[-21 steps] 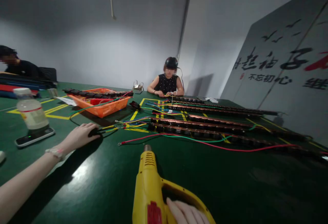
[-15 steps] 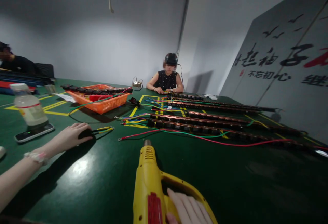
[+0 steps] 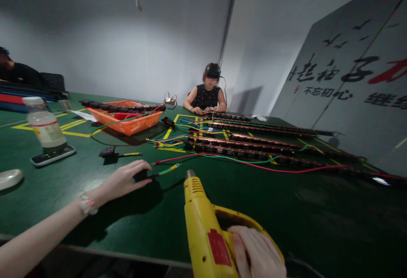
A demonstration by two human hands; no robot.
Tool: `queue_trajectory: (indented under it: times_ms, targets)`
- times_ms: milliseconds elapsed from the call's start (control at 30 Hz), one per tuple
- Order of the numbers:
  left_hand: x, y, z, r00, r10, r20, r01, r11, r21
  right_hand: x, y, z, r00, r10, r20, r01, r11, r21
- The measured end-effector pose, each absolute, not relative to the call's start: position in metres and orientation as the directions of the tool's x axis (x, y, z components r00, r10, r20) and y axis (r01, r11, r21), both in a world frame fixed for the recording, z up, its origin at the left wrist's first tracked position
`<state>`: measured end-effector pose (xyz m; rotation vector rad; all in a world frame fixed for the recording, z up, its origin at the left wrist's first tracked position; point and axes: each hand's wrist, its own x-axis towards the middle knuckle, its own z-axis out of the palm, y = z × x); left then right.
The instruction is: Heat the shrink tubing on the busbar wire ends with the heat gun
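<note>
My right hand (image 3: 259,250) is closed around the handle of a yellow heat gun (image 3: 203,223) with a red switch panel. Its metal nozzle points forward over the table. My left hand (image 3: 130,178) grips a small black connector (image 3: 140,176), mostly covered by the fingers. From it a short yellow-green wire (image 3: 168,169) with a ring terminal sticks out to the right, just left of the nozzle and apart from it. Behind the left hand, a second black connector (image 3: 108,152) with a short yellow wire (image 3: 131,154) lies on the table.
Long black-and-copper bars (image 3: 248,142) with coloured wires lie across the green table. A loose red wire (image 3: 254,165) runs before them. At left stand an orange basket (image 3: 127,127), a bottle (image 3: 46,127), a phone (image 3: 54,155) and a white object (image 3: 11,179). A co-worker (image 3: 208,95) sits opposite.
My left hand has moved right and nearer, carrying one connector towards the nozzle. The other connector now shows where the hand was. The heat gun has shifted slightly right in view.
</note>
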<state>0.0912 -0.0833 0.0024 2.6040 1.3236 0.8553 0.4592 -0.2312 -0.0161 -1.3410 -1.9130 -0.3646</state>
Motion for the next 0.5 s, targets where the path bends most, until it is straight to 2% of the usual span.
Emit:
queue_trajectory:
  times_ms: [200,400,500]
  targets:
    - [0.165,-0.054,-0.003,0.589,0.717,0.373,0.592,-0.697,0.406,0.469,-0.231,-0.012,-0.239,0.684,0.69,0.918,0.391,-0.07]
    - [0.182,-0.035,-0.011,0.503,0.758,0.416,0.504,-0.648,0.571,0.458,-0.235,-0.003,-0.196,0.733,0.652,0.922,0.365,-0.133]
    - [0.177,-0.032,-0.015,0.457,0.783,0.422,0.522,-0.62,0.586,0.451,-0.235,-0.003,-0.229,0.704,0.672,0.897,0.421,-0.136]
